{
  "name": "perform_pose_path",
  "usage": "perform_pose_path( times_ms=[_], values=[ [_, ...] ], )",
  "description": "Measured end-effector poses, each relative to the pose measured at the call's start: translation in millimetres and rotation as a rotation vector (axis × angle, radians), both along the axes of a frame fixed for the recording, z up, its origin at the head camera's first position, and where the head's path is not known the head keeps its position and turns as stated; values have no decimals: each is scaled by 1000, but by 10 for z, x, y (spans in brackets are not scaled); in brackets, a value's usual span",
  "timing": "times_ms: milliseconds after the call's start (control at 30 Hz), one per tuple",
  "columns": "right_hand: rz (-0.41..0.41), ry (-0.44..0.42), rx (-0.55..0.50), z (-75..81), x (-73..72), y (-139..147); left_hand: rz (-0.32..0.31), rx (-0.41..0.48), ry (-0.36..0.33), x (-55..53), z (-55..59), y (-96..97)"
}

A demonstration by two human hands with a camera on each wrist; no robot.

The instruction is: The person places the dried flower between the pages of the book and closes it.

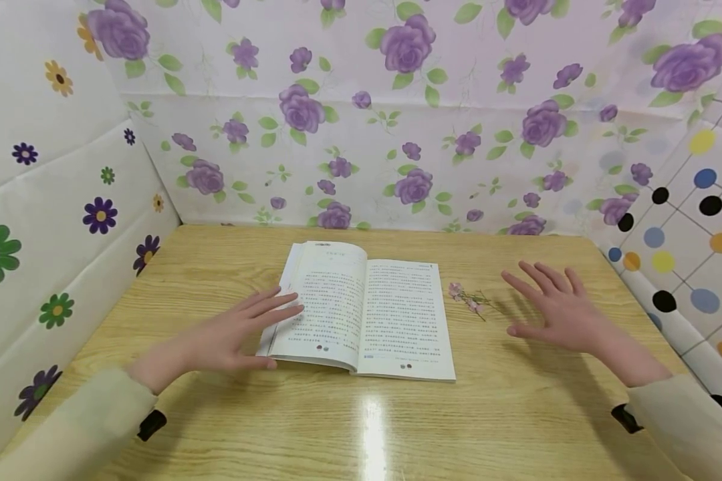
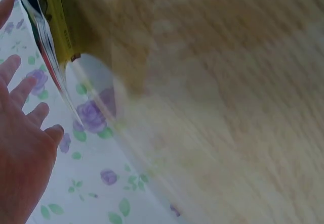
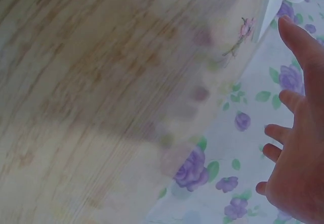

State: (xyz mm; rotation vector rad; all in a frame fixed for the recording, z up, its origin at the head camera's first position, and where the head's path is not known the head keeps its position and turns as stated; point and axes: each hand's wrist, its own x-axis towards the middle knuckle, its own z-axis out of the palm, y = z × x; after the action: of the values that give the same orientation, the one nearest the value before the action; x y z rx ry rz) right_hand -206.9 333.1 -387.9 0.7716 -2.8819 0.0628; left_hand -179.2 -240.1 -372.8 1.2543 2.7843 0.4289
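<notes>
An open book (image 1: 406,321) lies on the wooden table, its left pages arching up toward the spine. My left hand (image 1: 231,337) is at the book's left edge, fingers spread and fairly straight, overlapping the left page in the head view. In the left wrist view the book (image 2: 48,42) shows edge-on beyond the left hand (image 2: 25,143). A small sprig of pink flowers (image 1: 472,302) lies just right of the book. Farther right, my right hand (image 1: 556,310) hovers with fingers spread and holds nothing. The right wrist view shows the sprig (image 3: 245,29) past the right hand (image 3: 298,148).
The wooden table (image 1: 277,427) reaches back to a wall covering with purple roses (image 1: 412,187). A flower-patterned side panel (image 1: 66,200) stands at the left, and a dotted panel (image 1: 686,260) at the right. Dark bands (image 1: 152,425) show at both cuffs.
</notes>
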Motion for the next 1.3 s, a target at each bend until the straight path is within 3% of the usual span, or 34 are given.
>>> perform_pose_path(
  times_ms=[167, 400, 733, 1300],
  values=[
    [-7, -57, 15, -12, -6, -32, -41, 24, 28, 44, -71, 75],
    [1, -102, 7, -76, -30, -56, -116, 36, 151, 75, -182, 134],
    [-3, -110, 32, -147, -62, -60, -86, 58, 194, 76, -258, 167],
    [1, -124, 41, -170, -78, -83, -35, 69, 170, 85, -324, 198]
  ],
)
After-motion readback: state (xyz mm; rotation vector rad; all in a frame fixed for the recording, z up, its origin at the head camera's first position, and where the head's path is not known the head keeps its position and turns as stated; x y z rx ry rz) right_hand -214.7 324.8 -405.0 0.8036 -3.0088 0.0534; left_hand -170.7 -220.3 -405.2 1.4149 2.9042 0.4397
